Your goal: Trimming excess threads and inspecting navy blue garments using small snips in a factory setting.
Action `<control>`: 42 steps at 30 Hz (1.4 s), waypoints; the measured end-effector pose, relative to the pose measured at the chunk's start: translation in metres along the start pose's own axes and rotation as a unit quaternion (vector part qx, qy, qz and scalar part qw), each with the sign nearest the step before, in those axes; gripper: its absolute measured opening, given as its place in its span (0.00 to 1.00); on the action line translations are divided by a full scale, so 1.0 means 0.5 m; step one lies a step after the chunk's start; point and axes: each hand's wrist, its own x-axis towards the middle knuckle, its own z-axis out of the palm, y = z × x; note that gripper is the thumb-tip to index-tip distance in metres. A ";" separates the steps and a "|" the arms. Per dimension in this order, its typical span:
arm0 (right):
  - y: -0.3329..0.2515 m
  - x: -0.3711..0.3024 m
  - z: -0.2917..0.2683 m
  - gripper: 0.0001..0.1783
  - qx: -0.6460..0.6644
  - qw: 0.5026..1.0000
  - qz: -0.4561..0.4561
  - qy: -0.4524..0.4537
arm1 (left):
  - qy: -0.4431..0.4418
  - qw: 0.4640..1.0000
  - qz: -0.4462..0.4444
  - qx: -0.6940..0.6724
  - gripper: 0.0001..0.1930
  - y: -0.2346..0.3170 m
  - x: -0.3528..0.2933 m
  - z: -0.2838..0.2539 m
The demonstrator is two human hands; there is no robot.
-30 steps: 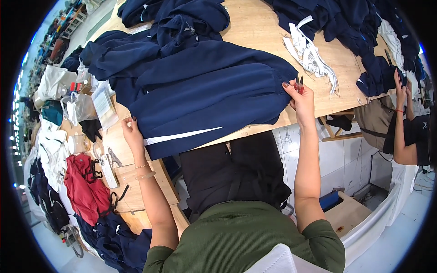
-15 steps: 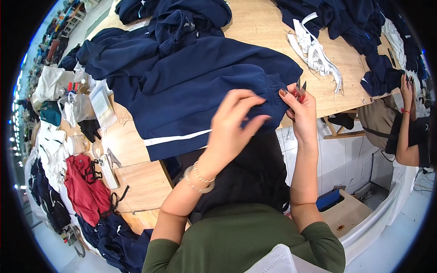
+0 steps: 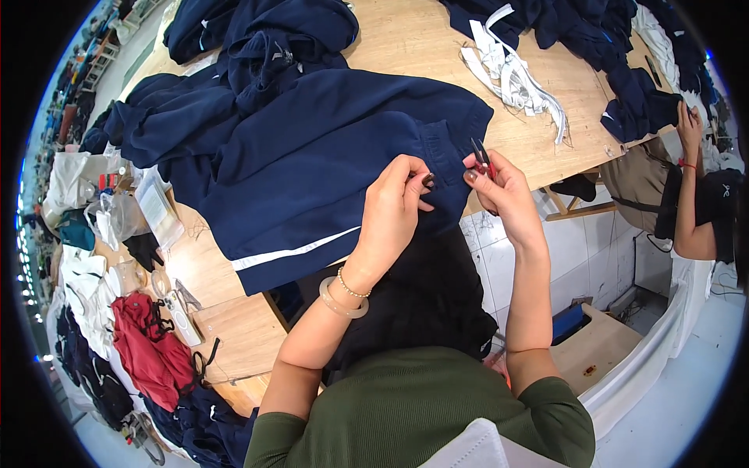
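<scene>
A navy garment (image 3: 304, 164) with a white stripe lies spread over the table edge in front of me. Its gathered elastic end (image 3: 441, 152) lies between my two hands. In my right hand (image 3: 507, 195) is a pair of red-handled thread snips (image 3: 482, 158), blades pointing up and away from me. The right fingers are closed around the handles, beside the elastic end. My left hand (image 3: 394, 207) is over the garment just left of that end, fingertips drawn together in a pinch. Whatever those fingertips hold, if anything, is too small to make out.
White fabric strips (image 3: 515, 74) lie on the wooden table (image 3: 406, 35) beyond the garment. More navy garments (image 3: 285, 35) are heaped at the far left. A red garment (image 3: 152, 347) and a phone (image 3: 184, 320) lie at left. Another person's arm (image 3: 688, 187) shows at right.
My left hand has gone from spread fingers to a pinch near the elastic end. My right hand, still with the snips, appears slightly lower and further left, as does the whole table scene.
</scene>
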 end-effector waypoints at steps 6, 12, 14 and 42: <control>0.014 -0.008 -0.002 0.16 0.126 0.991 0.050 -0.020 | -0.023 0.998 0.045 -0.032 0.10 0.005 -0.009 0.001; 0.038 -0.005 0.010 0.17 0.255 0.962 0.083 -0.046 | -0.030 0.999 0.022 -0.029 0.11 0.014 -0.014 -0.009; 0.033 -0.010 0.015 0.17 0.259 0.961 0.084 -0.044 | -0.007 0.997 0.077 -0.025 0.06 0.018 -0.016 -0.010; -0.067 -0.067 0.038 0.08 -0.350 0.923 -0.151 0.046 | 0.008 0.994 0.077 0.071 0.03 0.028 -0.010 -0.025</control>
